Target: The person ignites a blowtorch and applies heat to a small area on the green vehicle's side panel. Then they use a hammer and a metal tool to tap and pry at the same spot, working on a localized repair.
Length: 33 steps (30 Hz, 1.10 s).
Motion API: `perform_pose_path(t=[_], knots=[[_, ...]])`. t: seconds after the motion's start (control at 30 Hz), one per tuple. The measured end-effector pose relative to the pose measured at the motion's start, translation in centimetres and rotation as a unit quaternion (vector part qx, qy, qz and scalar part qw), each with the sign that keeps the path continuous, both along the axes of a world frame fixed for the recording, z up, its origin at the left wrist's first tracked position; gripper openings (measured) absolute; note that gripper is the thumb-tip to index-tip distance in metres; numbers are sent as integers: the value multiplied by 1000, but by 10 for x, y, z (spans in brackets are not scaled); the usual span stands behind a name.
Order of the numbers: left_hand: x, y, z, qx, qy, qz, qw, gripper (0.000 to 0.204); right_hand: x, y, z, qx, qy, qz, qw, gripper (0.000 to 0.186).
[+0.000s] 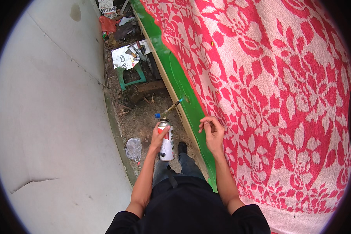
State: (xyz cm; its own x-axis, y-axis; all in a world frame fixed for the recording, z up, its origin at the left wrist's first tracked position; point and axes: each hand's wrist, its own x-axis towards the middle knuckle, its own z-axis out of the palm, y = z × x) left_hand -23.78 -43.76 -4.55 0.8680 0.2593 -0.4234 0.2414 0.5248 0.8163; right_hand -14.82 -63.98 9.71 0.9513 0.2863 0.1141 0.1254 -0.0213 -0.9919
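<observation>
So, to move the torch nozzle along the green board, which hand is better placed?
Probably the left hand: it already grips the canister that carries the torch. The right hand touches neither.

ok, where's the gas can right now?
Head view, just below centre: the gas can is in the left hand, left of the right hand.

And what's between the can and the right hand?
In the head view, between the can and the right hand there's some ground, then the pale wooden edge, then part of the green panel.
</observation>
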Motion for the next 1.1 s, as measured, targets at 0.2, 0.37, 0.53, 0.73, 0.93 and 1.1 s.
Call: perform_pose_path(t=[0.2,0.37,0.53,0.73,0.93,1.1], knots=[[2,2,5,-8,3,5,1000,59,1,-1,-2,-3,0,1,1000,13],[-4,-3,11,-44,0,11,999,55,0,0,0,-1,1,1,1000,13],[0,-3,24,-50,-10,-6,999,51,0,0,-2,-1,-4,0,1000,13],[5,1,23,-46,-13,0,999,52,0,0,-2,4,-3,4,1000,13],[5,3,10,-45,-10,14,999,60,0,0,-2,-7,-5,5,1000,13],[17,11,9,-49,-12,4,999,76,-1,1,0,-2,-5,3,1000,13]])
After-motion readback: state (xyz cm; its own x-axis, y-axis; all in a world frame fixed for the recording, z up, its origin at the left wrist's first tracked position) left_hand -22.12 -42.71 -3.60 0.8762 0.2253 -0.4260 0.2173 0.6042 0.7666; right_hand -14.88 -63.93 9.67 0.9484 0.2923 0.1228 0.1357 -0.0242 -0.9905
